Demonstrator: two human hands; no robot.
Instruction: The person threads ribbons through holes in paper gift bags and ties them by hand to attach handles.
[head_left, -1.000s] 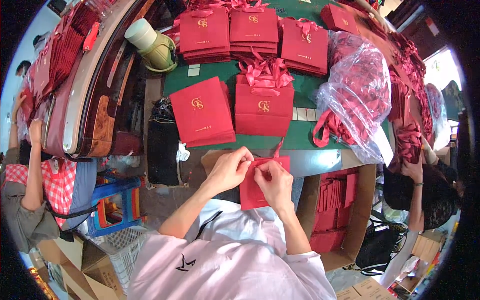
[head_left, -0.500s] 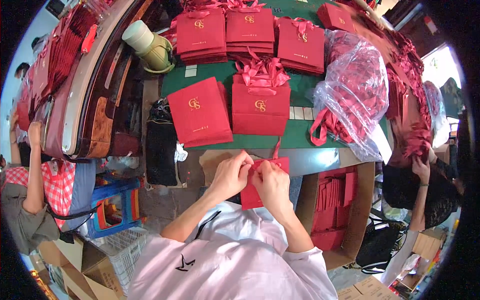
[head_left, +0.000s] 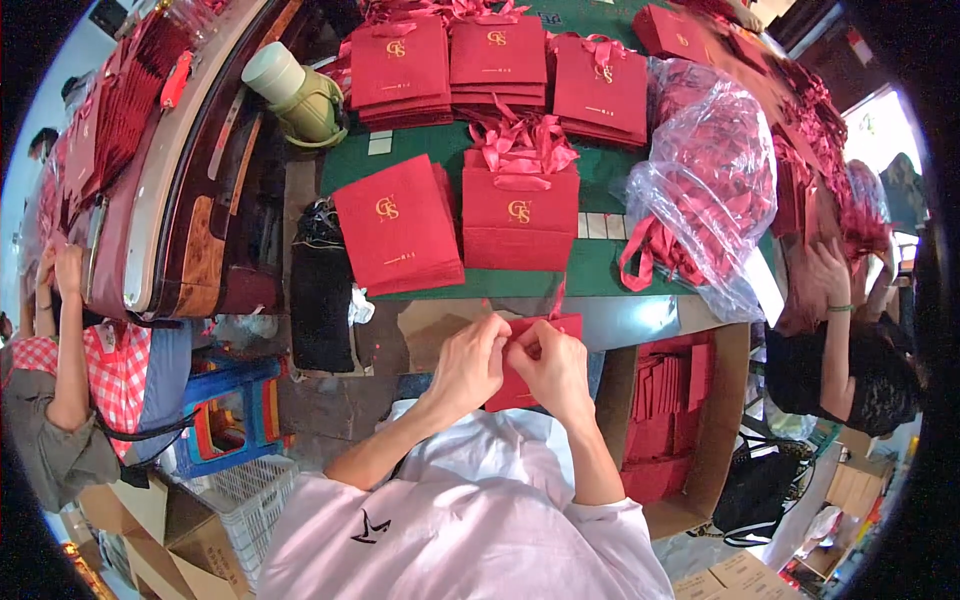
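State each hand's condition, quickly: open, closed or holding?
Left hand: closed at the red bag; exact grip hidden.
Right hand: closed there too; exact grip hidden.

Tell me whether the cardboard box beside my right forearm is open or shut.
Open: no flap covers the cardboard box, and red paper pieces show inside.

Left hand lower; far-right co-worker's hand seemingly off ribbons.

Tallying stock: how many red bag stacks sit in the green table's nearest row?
2: the angled left stack, and the ribboned right stack beside it. Any behind the plastic bag would be hidden.
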